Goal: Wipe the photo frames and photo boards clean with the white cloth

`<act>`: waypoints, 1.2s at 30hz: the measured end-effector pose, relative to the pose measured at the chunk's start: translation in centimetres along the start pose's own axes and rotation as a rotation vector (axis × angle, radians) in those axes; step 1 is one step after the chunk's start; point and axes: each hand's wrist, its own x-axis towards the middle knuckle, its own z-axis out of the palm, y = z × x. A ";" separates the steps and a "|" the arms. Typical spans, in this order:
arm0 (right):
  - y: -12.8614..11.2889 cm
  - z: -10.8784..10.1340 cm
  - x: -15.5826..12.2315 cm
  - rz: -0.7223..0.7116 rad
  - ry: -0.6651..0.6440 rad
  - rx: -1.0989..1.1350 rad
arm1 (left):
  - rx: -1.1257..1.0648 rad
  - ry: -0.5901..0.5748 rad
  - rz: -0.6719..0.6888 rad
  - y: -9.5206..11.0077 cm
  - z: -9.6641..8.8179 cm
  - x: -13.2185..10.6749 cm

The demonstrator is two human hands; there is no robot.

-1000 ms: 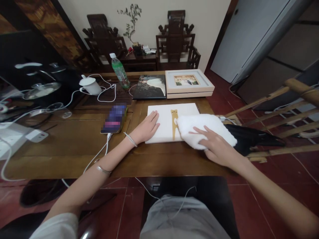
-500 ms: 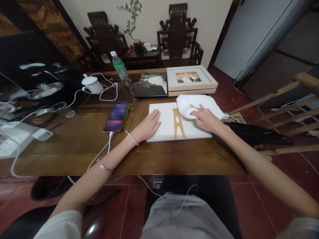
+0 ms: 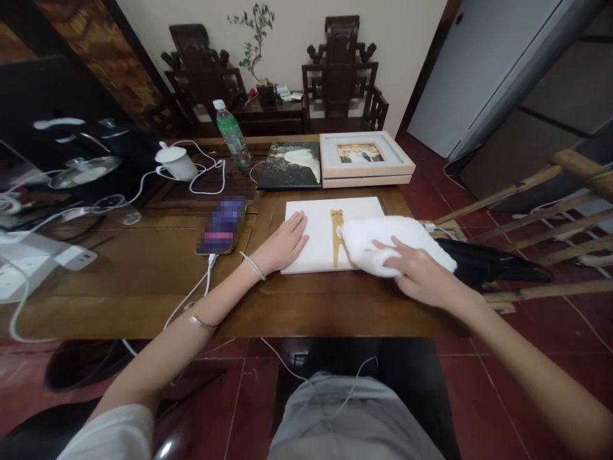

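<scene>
One flat left hand [image 3: 285, 246] braces a board [image 3: 318, 237]; the curled right hand [image 3: 419, 275] grips a cloth [image 3: 402, 232], apparently wiping, even pressure needed next.

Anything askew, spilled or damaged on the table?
No spill or damage stands out around the white cloth or board. Mildly odd: loose white cable sprawled untidily beside the lidded cup; phone pixelated in frame.

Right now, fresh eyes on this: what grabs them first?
Probably the fluffy white cloth, right of center with the right hand on it, covering the right part of a white board. Next, the tan cat figure on that board, just left of the cloth. Then perhaps the green bottle, upright toward the table's far side, left of the dark picture.
</scene>
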 end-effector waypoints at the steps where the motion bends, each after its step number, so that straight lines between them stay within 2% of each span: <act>1: 1.0 0.2 1.2 0.019 0.010 -0.007 | -0.003 -0.001 -0.003 0.0 0.0 0.0; 7: 6.6 1.5 8.3 0.133 0.056 -0.058 | -0.003 0.001 0.004 0.0 -0.1 -0.1; 11: 7.7 2.1 9.6 0.164 0.080 -0.083 | 0.001 -0.002 0.006 0.0 -0.2 -0.1; 14: 6.1 2.1 7.6 0.116 0.067 -0.070 | 0.002 0.006 0.012 0.0 -0.2 -0.1; 19: 0.5 0.9 0.7 0.061 0.034 0.020 | -0.002 0.020 0.011 -0.1 0.2 0.0; 21: -1.5 0.1 -1.7 0.015 -0.020 0.026 | -0.005 0.028 0.012 -0.2 0.3 0.0; 23: -2.7 -0.6 -2.9 -0.021 -0.063 0.024 | -0.009 0.031 0.013 -0.2 0.4 0.0; 25: -2.9 -1.0 -2.9 -0.029 -0.083 0.026 | -0.009 0.028 0.011 -0.2 0.4 0.0; 28: -1.3 -1.0 -0.8 0.024 -0.069 0.030 | -0.005 0.018 0.007 -0.1 0.3 0.0; 36: 6.5 1.3 8.3 0.162 0.046 -0.036 | -0.014 0.003 0.000 0.0 0.0 0.0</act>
